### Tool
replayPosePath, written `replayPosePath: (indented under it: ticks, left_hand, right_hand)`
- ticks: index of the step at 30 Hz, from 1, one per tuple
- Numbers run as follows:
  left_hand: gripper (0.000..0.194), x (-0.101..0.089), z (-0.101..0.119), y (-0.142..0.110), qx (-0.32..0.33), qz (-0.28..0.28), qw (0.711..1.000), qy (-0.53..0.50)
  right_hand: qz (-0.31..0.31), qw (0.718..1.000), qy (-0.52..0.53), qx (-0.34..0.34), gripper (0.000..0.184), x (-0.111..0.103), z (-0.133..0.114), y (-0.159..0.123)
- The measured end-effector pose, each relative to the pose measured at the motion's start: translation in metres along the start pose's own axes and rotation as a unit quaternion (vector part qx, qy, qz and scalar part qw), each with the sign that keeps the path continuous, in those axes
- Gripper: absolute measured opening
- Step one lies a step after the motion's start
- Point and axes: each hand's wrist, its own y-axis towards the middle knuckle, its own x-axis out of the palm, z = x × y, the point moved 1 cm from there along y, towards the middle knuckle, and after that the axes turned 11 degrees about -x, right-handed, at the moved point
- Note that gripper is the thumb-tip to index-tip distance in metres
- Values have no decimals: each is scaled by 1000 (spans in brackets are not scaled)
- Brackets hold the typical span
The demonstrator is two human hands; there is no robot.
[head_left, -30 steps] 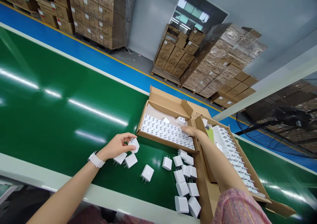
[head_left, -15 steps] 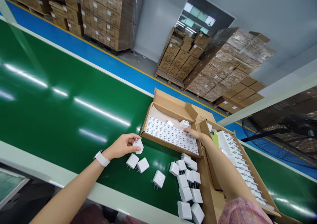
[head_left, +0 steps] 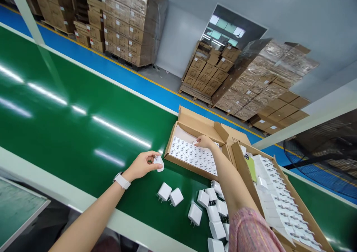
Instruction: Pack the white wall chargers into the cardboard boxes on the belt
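Note:
My left hand (head_left: 143,165) pinches a white plug charger (head_left: 158,163) between thumb and fingers, above the green conveyor belt. Inside an open cardboard box (head_left: 189,166), my right hand (head_left: 205,142) has its fingers closed at a small white charger, mostly covered by them. Tight rows of white chargers (head_left: 189,152) with printed faces fill the front of that box. Three loose chargers lie near my left hand: one on the left (head_left: 164,191), one beside it (head_left: 176,197), and one nearer me (head_left: 195,214). Under my right forearm sits a cluster of several chargers (head_left: 216,229).
A second cardboard box (head_left: 299,198) on the right holds rows of chargers with prongs showing, plus a yellow-green item (head_left: 250,167). The green belt (head_left: 83,148) runs leftward. Behind it are stacked cartons (head_left: 125,25). A black fan (head_left: 320,159) stands at the right.
My right hand has moved left inside the box, from the right-hand charger to the small one lying on the rows. The left hand still holds its charger. The view has shifted slightly.

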Motion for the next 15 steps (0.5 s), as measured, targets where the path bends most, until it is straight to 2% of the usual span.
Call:
replayPosePath:
  ticks: [4,9,12,15]
  left_hand:
    - [57,2,0,3,5,4,1000,-2]
    - [58,1,-3,3,21,22,999,30]
    - [54,-1,-6,5,56,54,994,72]
    - [50,-1,-8,6,87,60,988,113]
  right_hand:
    - [25,997,49,-54,43,-2,-24,8]
    - [57,986,112,-110,57,20,-67,23]
    - [77,979,135,-128,53,29,-88,27]
    - [97,972,155,-149,39,24,-101,25]
